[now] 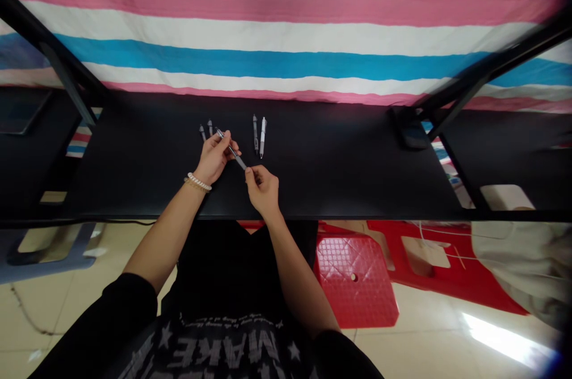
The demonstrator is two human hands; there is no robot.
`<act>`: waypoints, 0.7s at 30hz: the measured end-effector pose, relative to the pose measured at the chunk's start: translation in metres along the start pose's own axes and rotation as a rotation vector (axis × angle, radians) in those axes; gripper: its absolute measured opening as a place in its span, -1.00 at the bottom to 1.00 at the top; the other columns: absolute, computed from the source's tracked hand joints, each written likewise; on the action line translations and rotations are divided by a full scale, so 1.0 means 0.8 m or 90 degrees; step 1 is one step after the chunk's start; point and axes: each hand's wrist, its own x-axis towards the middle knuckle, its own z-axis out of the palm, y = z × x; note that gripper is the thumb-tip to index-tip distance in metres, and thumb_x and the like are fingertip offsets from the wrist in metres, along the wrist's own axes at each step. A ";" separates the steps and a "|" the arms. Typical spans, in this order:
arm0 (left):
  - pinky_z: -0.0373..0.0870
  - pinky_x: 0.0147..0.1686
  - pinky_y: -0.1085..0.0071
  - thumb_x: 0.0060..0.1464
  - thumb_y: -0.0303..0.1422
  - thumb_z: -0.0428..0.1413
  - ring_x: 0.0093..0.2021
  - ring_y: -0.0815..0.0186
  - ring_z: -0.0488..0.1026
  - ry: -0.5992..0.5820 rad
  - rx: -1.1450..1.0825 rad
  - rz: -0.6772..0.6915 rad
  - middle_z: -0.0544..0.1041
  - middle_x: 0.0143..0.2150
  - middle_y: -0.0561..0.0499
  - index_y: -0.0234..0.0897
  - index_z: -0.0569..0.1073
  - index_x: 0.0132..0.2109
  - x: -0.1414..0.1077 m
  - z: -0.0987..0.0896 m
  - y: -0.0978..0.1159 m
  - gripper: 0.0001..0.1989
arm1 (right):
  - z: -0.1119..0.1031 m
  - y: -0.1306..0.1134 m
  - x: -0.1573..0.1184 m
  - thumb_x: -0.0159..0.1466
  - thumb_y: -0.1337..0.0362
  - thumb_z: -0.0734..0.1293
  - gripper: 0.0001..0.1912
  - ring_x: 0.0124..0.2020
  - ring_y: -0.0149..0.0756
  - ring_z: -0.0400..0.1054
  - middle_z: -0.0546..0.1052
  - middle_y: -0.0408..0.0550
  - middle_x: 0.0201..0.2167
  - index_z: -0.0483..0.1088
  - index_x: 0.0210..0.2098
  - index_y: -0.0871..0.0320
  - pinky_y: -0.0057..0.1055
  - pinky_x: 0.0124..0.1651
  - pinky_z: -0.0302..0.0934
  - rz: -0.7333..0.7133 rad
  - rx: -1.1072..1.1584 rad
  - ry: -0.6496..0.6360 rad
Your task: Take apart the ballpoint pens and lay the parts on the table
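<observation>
Between my two hands a grey pen (240,162) is held at a slant above the black table. My left hand (216,155) pinches its upper part between thumb and fingers. My right hand (263,187) is closed on its lower end, which the fingers hide. Just beyond my left hand lie two dark pens, a left one (202,131) and a right one (210,126), their near ends partly covered by the hand. Farther right, a dark grey pen (255,133) and a white pen (263,136) lie side by side, pointing away from me.
The black table (339,164) has a dark box-like object (410,129) at its far right, by a metal post. A striped cloth (286,36) hangs behind. Below the front edge stands a red stool (355,283); a beige cloth bundle (527,254) is at right.
</observation>
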 end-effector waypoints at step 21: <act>0.38 -0.50 0.56 0.10 -0.08 0.29 -0.51 0.47 0.49 0.002 -0.005 0.001 0.48 -0.48 0.13 -0.24 0.34 -0.35 0.000 0.001 0.000 -0.62 | 0.000 -0.001 0.000 0.40 0.05 0.23 -0.66 -0.53 -0.33 0.38 0.46 -0.16 -0.57 0.41 -0.40 0.10 -0.43 -0.44 0.17 -0.004 -0.013 -0.009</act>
